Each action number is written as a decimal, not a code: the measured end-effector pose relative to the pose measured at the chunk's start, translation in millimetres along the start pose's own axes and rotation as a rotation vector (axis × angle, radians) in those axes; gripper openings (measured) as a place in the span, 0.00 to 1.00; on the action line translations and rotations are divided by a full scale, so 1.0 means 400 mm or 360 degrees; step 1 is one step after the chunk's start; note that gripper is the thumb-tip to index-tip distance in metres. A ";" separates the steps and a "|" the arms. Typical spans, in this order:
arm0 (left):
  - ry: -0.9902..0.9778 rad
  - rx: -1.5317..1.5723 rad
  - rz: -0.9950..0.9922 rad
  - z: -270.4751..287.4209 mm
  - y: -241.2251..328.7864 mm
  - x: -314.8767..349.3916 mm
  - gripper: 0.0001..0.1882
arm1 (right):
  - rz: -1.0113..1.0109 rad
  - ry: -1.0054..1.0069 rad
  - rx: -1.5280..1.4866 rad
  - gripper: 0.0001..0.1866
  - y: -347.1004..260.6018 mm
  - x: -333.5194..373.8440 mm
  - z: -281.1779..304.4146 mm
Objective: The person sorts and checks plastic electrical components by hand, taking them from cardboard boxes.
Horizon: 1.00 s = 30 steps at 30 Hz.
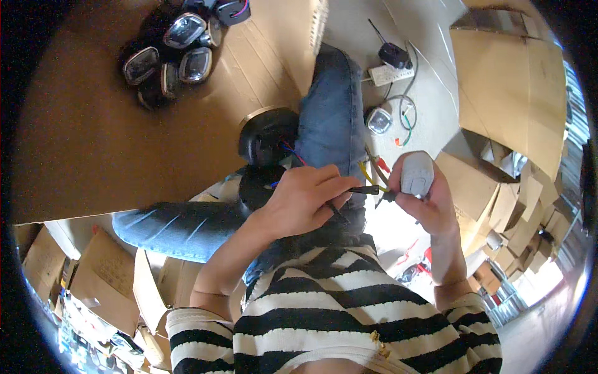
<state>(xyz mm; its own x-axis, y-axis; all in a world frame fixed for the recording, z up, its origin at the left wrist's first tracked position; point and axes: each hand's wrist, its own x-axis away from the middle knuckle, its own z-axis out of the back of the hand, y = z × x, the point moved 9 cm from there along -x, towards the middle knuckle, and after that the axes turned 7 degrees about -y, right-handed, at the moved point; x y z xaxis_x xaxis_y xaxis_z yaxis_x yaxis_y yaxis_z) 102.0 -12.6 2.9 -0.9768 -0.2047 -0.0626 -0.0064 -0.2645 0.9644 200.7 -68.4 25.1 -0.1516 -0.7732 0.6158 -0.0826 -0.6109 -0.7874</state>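
Note:
My left hand (305, 196) is closed on a black cable connector (366, 189), its tip pointing toward my right hand. Wrapped round a light grey, rounded plastic piece (417, 174), my right hand (436, 202) also has a small black plug end (389, 196) near its thumb. The two connector ends are close together; whether they touch I cannot tell. Yellow and red leads (374, 168) run beside the right hand's fingers. A black round lamp housing (265, 137) with red and blue wires rests by my leg, and another dark part lies below it, partly hidden by my left hand.
A large cardboard box (112, 162) stands at the left, with several black lamps with clear lenses (185, 31) in it. On the floor ahead lie a white power strip (390, 73), a black adapter (393, 55) and a square lamp (379, 120) near a grey cable. Cartons (504, 93) stand right.

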 end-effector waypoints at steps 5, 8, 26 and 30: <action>-0.0022 -0.0026 -0.0031 -0.018 0.018 0.006 0.25 | 0.0006 -0.0188 0.0029 0.18 0.016 0.015 -0.006; -0.0005 -0.0082 -0.0070 -0.018 0.033 0.004 0.24 | -0.0057 -0.0161 0.0026 0.18 0.026 0.026 0.000; -0.0123 -0.0176 -0.0045 -0.036 0.042 -0.004 0.26 | 0.0001 0.0012 0.0177 0.16 0.036 0.038 -0.001; -0.0141 -0.0239 -0.0025 -0.072 0.048 -0.004 0.23 | -0.0037 0.0004 0.0319 0.22 0.078 0.055 0.034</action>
<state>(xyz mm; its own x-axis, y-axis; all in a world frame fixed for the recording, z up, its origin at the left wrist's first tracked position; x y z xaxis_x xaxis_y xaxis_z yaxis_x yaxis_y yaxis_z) 109.6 -44.5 14.2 -0.9919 -0.1171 -0.0483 0.0034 -0.4060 0.9139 208.0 -106.9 14.3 -0.1547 -0.7581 0.6335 0.1115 -0.6505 -0.7513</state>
